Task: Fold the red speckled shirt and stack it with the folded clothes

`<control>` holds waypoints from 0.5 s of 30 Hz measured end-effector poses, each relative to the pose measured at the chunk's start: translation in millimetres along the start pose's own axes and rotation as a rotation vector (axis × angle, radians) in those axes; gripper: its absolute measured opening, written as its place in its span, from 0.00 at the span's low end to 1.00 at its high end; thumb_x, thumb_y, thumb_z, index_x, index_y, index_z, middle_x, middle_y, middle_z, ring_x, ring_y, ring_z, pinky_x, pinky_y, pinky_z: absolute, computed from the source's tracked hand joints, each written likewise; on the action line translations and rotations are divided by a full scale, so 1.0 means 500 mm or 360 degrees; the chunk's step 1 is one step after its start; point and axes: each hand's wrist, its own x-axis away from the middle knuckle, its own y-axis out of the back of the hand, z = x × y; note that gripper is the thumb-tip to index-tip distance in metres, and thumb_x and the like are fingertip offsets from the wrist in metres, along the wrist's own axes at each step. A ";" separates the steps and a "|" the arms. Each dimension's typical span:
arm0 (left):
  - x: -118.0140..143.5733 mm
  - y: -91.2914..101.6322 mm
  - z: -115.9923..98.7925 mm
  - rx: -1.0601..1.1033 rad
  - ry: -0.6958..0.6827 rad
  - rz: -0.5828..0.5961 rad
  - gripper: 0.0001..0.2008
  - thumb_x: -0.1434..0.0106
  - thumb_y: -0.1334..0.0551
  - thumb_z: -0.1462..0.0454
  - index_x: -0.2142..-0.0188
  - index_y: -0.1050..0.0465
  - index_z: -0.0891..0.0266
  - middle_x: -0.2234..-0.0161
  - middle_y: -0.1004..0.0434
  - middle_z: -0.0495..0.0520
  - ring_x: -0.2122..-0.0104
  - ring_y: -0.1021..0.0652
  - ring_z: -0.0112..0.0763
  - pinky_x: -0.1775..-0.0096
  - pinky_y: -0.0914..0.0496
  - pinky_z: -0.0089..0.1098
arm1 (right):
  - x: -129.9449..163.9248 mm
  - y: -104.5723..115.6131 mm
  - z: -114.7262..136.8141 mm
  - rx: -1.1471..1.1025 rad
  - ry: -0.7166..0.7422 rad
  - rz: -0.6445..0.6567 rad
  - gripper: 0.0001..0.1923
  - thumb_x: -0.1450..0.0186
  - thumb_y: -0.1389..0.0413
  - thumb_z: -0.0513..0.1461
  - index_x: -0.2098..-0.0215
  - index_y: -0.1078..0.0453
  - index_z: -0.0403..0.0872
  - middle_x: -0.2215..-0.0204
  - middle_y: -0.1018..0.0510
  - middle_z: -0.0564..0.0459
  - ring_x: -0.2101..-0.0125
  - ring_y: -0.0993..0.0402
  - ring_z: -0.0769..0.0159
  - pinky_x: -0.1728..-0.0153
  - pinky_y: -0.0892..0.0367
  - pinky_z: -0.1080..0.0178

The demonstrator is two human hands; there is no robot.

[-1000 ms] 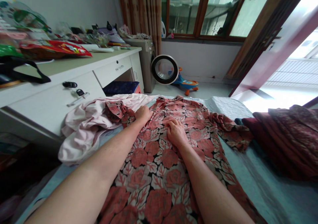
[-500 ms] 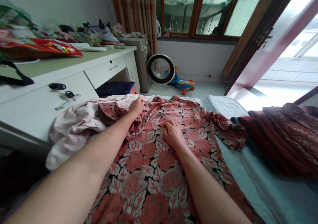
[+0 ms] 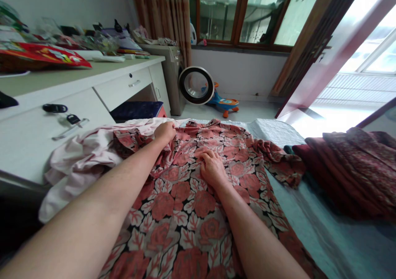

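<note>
left hand [image 3: 165,131] pinching soft flowery dress [image 3: 192,205] near shoulder | right hand [image 3: 212,167] pressing flat, fingers curled, gripping nothing | feeling light, floppy

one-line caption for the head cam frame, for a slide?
Left hand grips the floral garment near its shoulder; right hand presses its middle flat.

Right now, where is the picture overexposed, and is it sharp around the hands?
Head view: daylight through the open door blows out the right side; the left hand, right hand and flowered garment are sharp and evenly lit; straight edges bow toward the frame borders.
</note>
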 end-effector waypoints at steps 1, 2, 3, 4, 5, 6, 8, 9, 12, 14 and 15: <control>-0.006 0.003 -0.001 0.0013 -0.0010 -0.0053 0.15 0.41 0.43 0.66 0.57 0.21 0.57 0.55 0.20 0.57 0.56 0.22 0.42 0.57 0.30 0.33 | 0.000 0.001 0.001 -0.0010 0.0000 -0.0004 0.14 0.37 0.49 0.33 0.57 0.26 0.51 0.52 0.26 0.49 0.51 0.34 0.58 0.47 0.39 0.58; -0.011 0.006 -0.001 0.0038 -0.0021 -0.0099 0.16 0.41 0.43 0.67 0.57 0.21 0.58 0.54 0.20 0.57 0.55 0.22 0.42 0.57 0.30 0.33 | 0.000 0.002 0.001 -0.0017 0.0000 -0.0007 0.15 0.37 0.49 0.33 0.56 0.26 0.51 0.52 0.26 0.49 0.51 0.34 0.58 0.47 0.39 0.58; -0.017 0.008 -0.001 0.0075 -0.0026 -0.0134 0.16 0.41 0.44 0.67 0.57 0.21 0.58 0.54 0.20 0.57 0.55 0.23 0.41 0.56 0.30 0.33 | 0.000 0.003 0.002 -0.0021 0.0002 -0.0011 0.15 0.37 0.49 0.33 0.56 0.26 0.51 0.52 0.26 0.49 0.51 0.34 0.58 0.47 0.39 0.58; -0.022 0.009 0.000 0.0118 -0.0024 -0.0161 0.16 0.40 0.44 0.68 0.57 0.21 0.58 0.54 0.21 0.57 0.55 0.23 0.41 0.56 0.30 0.33 | 0.000 0.003 0.003 -0.0021 0.0005 -0.0015 0.14 0.37 0.49 0.33 0.57 0.26 0.51 0.53 0.26 0.49 0.51 0.34 0.58 0.47 0.39 0.58; -0.027 0.009 0.001 0.0155 -0.0013 -0.0185 0.17 0.40 0.45 0.68 0.57 0.21 0.58 0.54 0.20 0.57 0.55 0.23 0.41 0.56 0.30 0.33 | 0.000 0.003 0.003 -0.0019 0.0008 -0.0015 0.14 0.37 0.49 0.33 0.57 0.26 0.51 0.53 0.26 0.49 0.51 0.34 0.58 0.47 0.39 0.57; -0.031 0.007 0.002 0.0174 -0.0001 -0.0197 0.17 0.39 0.46 0.68 0.56 0.21 0.58 0.54 0.21 0.58 0.55 0.23 0.41 0.56 0.30 0.33 | 0.000 0.003 0.003 -0.0015 0.0010 -0.0013 0.13 0.37 0.49 0.33 0.57 0.26 0.51 0.53 0.25 0.49 0.51 0.34 0.57 0.47 0.39 0.57; -0.036 -0.002 0.006 0.0121 0.0006 -0.0128 0.17 0.39 0.46 0.68 0.54 0.22 0.58 0.53 0.21 0.59 0.54 0.23 0.41 0.56 0.30 0.34 | -0.001 0.002 0.002 -0.0006 0.0013 -0.0009 0.13 0.36 0.49 0.34 0.58 0.26 0.51 0.53 0.25 0.49 0.51 0.34 0.57 0.46 0.40 0.57; -0.037 -0.008 0.009 0.0070 0.0001 -0.0049 0.16 0.39 0.45 0.68 0.55 0.22 0.58 0.53 0.21 0.60 0.54 0.23 0.43 0.56 0.30 0.34 | -0.001 0.001 0.001 -0.0001 0.0011 -0.0009 0.13 0.36 0.49 0.34 0.58 0.26 0.51 0.53 0.25 0.49 0.51 0.34 0.57 0.46 0.40 0.57; -0.038 -0.025 0.010 -0.0119 -0.0002 0.0178 0.15 0.44 0.37 0.62 0.57 0.22 0.60 0.53 0.22 0.65 0.52 0.24 0.51 0.55 0.30 0.39 | -0.001 -0.002 -0.001 0.0011 0.0007 -0.0013 0.12 0.36 0.49 0.34 0.58 0.26 0.50 0.54 0.25 0.49 0.50 0.34 0.57 0.45 0.41 0.57; -0.039 -0.032 0.004 -0.0207 -0.0022 0.0149 0.18 0.47 0.35 0.60 0.56 0.22 0.61 0.51 0.23 0.67 0.49 0.26 0.56 0.52 0.31 0.44 | -0.001 -0.003 -0.001 0.0012 0.0010 -0.0018 0.12 0.36 0.48 0.34 0.58 0.25 0.50 0.54 0.25 0.49 0.50 0.35 0.57 0.45 0.41 0.57; -0.041 -0.034 -0.002 -0.0219 -0.0052 0.0125 0.18 0.46 0.36 0.60 0.55 0.22 0.60 0.49 0.24 0.66 0.47 0.27 0.57 0.50 0.32 0.45 | -0.001 -0.003 -0.001 0.0010 0.0010 -0.0021 0.12 0.36 0.48 0.34 0.59 0.25 0.50 0.54 0.25 0.49 0.50 0.35 0.57 0.45 0.41 0.57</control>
